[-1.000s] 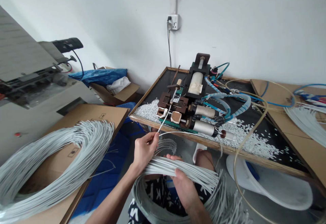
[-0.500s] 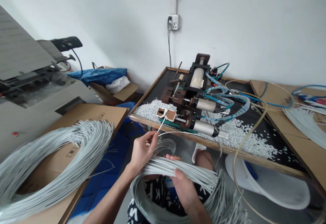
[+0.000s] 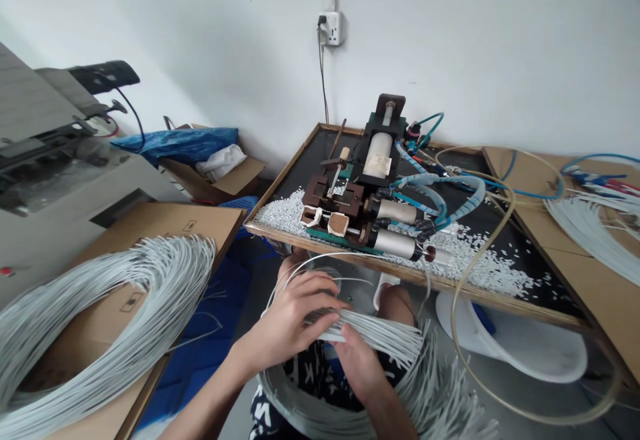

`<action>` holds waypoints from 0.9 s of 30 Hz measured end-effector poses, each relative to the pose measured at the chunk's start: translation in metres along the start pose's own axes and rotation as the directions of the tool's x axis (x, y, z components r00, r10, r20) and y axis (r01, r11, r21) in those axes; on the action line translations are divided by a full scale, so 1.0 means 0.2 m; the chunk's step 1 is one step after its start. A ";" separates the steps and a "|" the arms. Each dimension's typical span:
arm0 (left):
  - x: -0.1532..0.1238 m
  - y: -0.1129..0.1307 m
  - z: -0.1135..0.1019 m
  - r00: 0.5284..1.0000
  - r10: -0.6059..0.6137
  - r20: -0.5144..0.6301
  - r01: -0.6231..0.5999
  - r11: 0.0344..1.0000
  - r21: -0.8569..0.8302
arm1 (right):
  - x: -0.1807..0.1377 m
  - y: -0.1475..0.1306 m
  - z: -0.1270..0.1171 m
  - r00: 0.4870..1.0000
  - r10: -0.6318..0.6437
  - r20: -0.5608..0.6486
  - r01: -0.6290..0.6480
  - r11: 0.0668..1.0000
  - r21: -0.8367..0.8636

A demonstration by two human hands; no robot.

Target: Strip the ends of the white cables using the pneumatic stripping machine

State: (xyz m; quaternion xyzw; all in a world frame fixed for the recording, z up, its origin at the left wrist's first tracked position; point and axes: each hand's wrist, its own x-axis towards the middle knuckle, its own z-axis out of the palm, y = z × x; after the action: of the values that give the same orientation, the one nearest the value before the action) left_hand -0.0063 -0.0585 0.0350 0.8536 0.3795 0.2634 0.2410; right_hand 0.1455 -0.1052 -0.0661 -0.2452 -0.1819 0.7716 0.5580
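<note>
My left hand (image 3: 303, 313) is curled over a bundle of thin white wires (image 3: 385, 337), its fingers and thumb around the near part. My right hand (image 3: 363, 367) grips the same bundle from below, thumb on top, close to the cut ends. A larger coil of wires (image 3: 320, 410) hangs across my lap beneath both hands. One loose wire arcs up past my left fingers. Beyond stands a pneumatic machine (image 3: 380, 153) with a padded clamp (image 3: 338, 224) at its front; its pads are apart, with no wire seen between them.
Small white offcuts (image 3: 495, 273) cover part of the black table (image 3: 537, 233) around the machine. A wire coil (image 3: 185, 273) lies on cardboard at left, beside a grey machine (image 3: 75, 213). Hoses loop at right over a white basin (image 3: 545, 347).
My left hand has drawn back from the clamp, where it pinched one wire, down onto the bundle. The clamp pads have parted. My right hand keeps its hold. The view has shifted slightly.
</note>
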 end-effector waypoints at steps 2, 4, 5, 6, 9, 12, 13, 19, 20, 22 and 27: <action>0.00 0.00 0.01 0.998 0.001 0.061 0.001 0.999 -0.046 | 0.00 0.00 0.00 1.000 0.005 -0.011 -0.005 1.000 -0.001; 0.01 -0.01 0.01 0.997 -0.004 0.072 0.008 0.998 -0.054 | 0.00 -0.01 0.01 1.000 -0.001 -0.017 0.001 1.000 -0.009; 0.01 0.00 0.01 0.997 -0.002 0.075 0.005 0.999 -0.045 | 0.00 -0.01 0.01 1.000 -0.007 -0.019 0.006 1.000 -0.013; 0.01 0.00 0.01 0.997 0.003 0.080 0.000 1.000 -0.030 | 0.00 -0.01 0.01 1.000 -0.011 -0.019 0.011 1.000 -0.016; 0.02 0.01 0.00 0.996 0.000 0.094 -0.001 1.000 0.008 | 0.01 -0.01 0.01 1.000 -0.008 -0.013 0.008 1.000 -0.015; 0.01 0.01 -0.01 0.997 -0.057 0.054 0.059 0.998 -0.028 | 0.01 -0.01 0.01 1.000 -0.008 0.004 0.008 1.000 -0.006; 0.00 0.01 -0.01 0.995 -0.098 0.015 0.098 0.994 -0.046 | 0.01 -0.01 0.01 1.000 -0.009 0.011 0.009 1.000 0.000; -0.06 -0.02 -0.02 0.909 -0.357 -0.217 0.296 0.917 -0.268 | 0.00 -0.03 0.01 0.999 0.032 0.032 -0.033 0.999 0.038; -0.06 -0.03 -0.02 0.889 -0.393 -0.234 0.306 0.892 -0.333 | 0.00 -0.03 0.01 0.999 0.035 0.025 -0.036 0.998 0.042; -0.05 -0.03 -0.02 0.846 -0.464 -0.263 0.326 0.840 -0.434 | 0.00 -0.04 0.01 0.999 0.034 0.020 -0.034 0.998 0.046; 0.01 -0.05 -0.03 0.750 -0.511 -0.420 0.328 0.839 -0.434 | 0.00 -0.03 0.01 0.999 0.034 0.011 -0.034 0.999 0.037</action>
State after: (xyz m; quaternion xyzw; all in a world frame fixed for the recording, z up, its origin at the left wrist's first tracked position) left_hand -0.0148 -0.0498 0.0335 0.5870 0.5642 0.4822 0.3236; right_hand 0.1491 -0.1038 -0.0608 -0.2340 -0.1664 0.7854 0.5483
